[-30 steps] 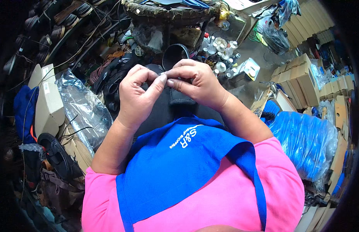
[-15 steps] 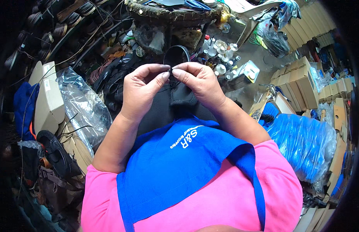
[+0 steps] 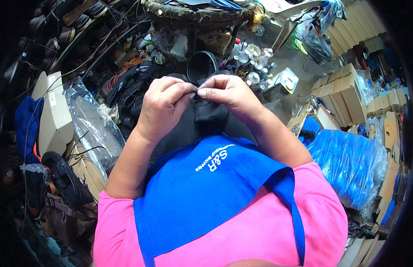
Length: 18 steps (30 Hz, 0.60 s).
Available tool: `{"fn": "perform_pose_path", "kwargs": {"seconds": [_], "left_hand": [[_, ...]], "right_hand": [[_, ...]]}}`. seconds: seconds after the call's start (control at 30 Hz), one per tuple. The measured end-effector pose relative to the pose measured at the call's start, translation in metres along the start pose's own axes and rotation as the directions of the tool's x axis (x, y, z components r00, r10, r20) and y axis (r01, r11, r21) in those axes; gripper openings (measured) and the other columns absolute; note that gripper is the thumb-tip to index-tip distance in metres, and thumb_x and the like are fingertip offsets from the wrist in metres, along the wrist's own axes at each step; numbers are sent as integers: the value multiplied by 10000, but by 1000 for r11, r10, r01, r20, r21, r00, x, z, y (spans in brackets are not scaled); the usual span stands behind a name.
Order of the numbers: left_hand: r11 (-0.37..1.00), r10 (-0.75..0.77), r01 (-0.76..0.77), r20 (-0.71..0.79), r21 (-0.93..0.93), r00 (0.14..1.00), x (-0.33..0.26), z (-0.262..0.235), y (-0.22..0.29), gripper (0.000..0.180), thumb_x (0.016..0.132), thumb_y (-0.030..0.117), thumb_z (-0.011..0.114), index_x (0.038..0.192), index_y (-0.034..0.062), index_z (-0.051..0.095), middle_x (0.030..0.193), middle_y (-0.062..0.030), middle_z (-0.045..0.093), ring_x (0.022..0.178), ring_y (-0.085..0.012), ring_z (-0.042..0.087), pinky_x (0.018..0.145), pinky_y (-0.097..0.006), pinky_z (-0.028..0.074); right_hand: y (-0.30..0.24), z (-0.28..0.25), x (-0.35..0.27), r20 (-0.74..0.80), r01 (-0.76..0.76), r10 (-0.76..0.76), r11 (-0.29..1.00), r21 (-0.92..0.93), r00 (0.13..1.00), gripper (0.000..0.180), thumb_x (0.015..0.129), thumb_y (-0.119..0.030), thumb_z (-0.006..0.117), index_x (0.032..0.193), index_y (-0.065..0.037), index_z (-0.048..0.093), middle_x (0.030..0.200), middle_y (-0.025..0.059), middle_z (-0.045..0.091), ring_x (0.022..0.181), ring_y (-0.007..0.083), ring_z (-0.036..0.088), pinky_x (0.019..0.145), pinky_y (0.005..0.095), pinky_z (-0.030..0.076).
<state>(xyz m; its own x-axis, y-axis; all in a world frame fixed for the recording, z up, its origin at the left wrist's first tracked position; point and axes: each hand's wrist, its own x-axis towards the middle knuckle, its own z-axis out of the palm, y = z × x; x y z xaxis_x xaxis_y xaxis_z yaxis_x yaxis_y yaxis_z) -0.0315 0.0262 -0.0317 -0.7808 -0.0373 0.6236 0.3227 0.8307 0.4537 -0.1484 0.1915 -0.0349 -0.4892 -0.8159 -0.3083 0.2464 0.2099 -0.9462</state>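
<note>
A black shoe (image 3: 211, 111) lies on my dark-clothed lap, its square end with a stitched edge toward me and its rounded opening pointing away. Just above it my left hand (image 3: 164, 102) and my right hand (image 3: 233, 95) meet, fingertips almost touching. Both are closed in a pinch. Whatever sits between the fingertips is tiny and dark; I cannot make it out. The fingers cover the middle of the shoe. A blue apron (image 3: 202, 187) hangs over my pink shirt, its edge close to the shoe.
Ahead stands a round, worn worktable (image 3: 193, 18). Bottles (image 3: 255, 62) crowd the floor to its right. Stacked cardboard boxes (image 3: 340, 95) and a plastic-wrapped blue bundle (image 3: 346, 167) are at right. On the left are clear plastic sheeting (image 3: 93, 120), a black shoe (image 3: 66, 178) and shelved footwear (image 3: 84, 22).
My left hand has rolled over, its back now turned up and its fingers curled tighter. My right fingertips have dropped slightly. The shoe has barely shifted.
</note>
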Motion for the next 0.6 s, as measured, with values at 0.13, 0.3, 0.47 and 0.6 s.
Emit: {"fn": "perform_pose_path", "kwargs": {"seconds": [0.13, 0.3, 0.47, 0.6], "left_hand": [[995, -93, 94, 23, -38, 995, -1, 1, 5, 151, 698, -13, 689, 833, 44, 656, 815, -83, 634, 767, -237, 617, 686, -306, 495], [934, -273, 252, -52, -254, 961, -1, 9, 10, 136, 707, -33, 691, 815, 27, 635, 818, -84, 633, 734, -192, 615, 661, -280, 490], [962, -189, 166, -92, -217, 978, -2, 9, 6, 140, 720, -38, 696, 839, 20, 653, 837, -87, 640, 744, -177, 620, 673, -275, 496], [975, -142, 130, -59, -180, 988, -4, 10, 2, 156, 730, -27, 701, 876, 19, 672, 860, -95, 653, 761, -188, 629, 687, -282, 501]], "right_hand": [[-3, 5, -4, -38, 286, -308, 918, -276, 951, 159, 812, -132, 698, 906, -8, 670, 789, 0, 614, 719, 68, 554, 638, 218, 443], [1, 3, -1, 23, 441, -514, 711, -547, 857, 148, 814, -97, 682, 905, 17, 663, 791, 6, 607, 737, 56, 540, 644, 224, 442], [6, 2, 1, 8, 268, -267, 962, -55, 964, 169, 845, -146, 656, 918, 6, 664, 823, 16, 646, 757, 68, 568, 675, 240, 461], [6, -1, 0, 46, 212, -214, 976, 45, 976, 187, 865, -153, 642, 966, 4, 652, 855, -7, 638, 779, 54, 555, 700, 224, 454]]}}
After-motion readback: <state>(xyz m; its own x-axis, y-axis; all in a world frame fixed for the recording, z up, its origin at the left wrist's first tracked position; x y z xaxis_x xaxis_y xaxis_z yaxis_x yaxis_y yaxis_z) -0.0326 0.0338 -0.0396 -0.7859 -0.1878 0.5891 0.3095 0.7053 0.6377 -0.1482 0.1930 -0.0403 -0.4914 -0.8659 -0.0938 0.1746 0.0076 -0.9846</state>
